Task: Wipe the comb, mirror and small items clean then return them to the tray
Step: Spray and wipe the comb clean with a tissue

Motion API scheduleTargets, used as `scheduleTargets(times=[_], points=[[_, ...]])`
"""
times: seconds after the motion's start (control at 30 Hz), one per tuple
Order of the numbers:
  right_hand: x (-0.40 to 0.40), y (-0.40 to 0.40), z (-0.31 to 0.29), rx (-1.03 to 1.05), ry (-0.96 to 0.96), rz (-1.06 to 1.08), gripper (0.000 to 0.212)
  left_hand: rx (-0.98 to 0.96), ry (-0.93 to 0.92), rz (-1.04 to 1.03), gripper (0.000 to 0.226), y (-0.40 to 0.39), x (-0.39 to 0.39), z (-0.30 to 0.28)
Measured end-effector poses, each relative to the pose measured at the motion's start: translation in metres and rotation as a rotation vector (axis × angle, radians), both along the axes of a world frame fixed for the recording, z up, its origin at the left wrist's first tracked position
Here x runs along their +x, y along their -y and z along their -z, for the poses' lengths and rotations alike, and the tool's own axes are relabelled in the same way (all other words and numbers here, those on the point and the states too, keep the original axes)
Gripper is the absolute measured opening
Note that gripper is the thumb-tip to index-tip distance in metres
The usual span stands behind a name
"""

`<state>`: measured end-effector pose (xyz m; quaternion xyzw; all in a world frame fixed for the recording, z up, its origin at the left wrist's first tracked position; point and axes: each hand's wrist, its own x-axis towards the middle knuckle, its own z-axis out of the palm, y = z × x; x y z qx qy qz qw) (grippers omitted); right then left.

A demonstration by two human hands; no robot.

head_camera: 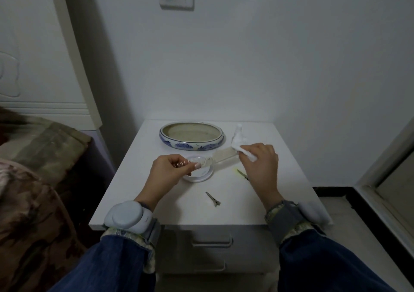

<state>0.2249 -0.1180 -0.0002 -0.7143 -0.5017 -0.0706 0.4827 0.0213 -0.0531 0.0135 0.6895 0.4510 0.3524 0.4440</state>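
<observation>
Clear plastic comb hangs above the counter, its handle pinched in the left hand fingers while the right hand grips one white cloth against its far end. One round mirror and two clips lie below; one blue-and-white tray sits behind.

Both hands raised, fingers curled.
</observation>
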Motion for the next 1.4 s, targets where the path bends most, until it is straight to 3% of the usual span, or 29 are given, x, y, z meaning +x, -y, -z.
scheduleTargets(times=[0.13,0.23,0.33,0.5,0.6,0.73,0.87,0.93,1.13,1.23,1.33,1.4], points=[[-0.006,-0.001,-0.003,-0.024,0.013,-0.184,0.018,0.015,-0.01,-0.001,0.024,-0.001,0.0,0.002],[-0.011,0.0,-0.001,-0.075,0.161,-0.265,0.018,0.035,-0.045,0.013,0.023,-0.001,0.001,0.003],[-0.009,-0.001,0.001,-0.088,0.196,-0.205,0.019,0.048,-0.056,0.002,0.024,-0.002,0.002,0.004],[0.002,0.001,-0.002,-0.055,0.037,0.016,0.013,0.041,-0.056,0.005,0.022,-0.001,0.0,0.003],[0.002,0.004,-0.01,-0.004,-0.185,-0.043,0.01,0.033,-0.071,0.013,0.02,0.0,0.0,0.001],[0.002,0.013,-0.03,0.07,-0.784,-0.289,0.02,0.032,-0.09,0.02,0.015,0.002,0.0,-0.002],[0.011,0.008,-0.027,0.011,-1.159,-0.293,0.043,0.033,-0.107,0.047,0.012,0.002,-0.001,-0.002],[0.012,0.007,-0.025,0.015,-1.229,-0.319,0.045,0.03,-0.119,0.066,0.011,0.003,-0.001,-0.002],[0.013,0.007,-0.028,0.261,-0.865,-0.098,0.029,0.023,-0.152,0.106,0.011,0.002,-0.002,-0.002],[0.013,0.002,-0.017,0.076,-0.583,-0.169,0.026,0.026,-0.144,0.115,0.01,0.003,-0.001,-0.003],[0.008,0.001,-0.007,-0.17,-0.178,-0.315,0.023,0.026,-0.099,0.097,0.008,0.003,-0.002,-0.004],[0.005,0.002,-0.007,-0.265,-0.106,-0.379,0.022,0.026,-0.092,0.081,0.008,0.002,-0.004,-0.004]])
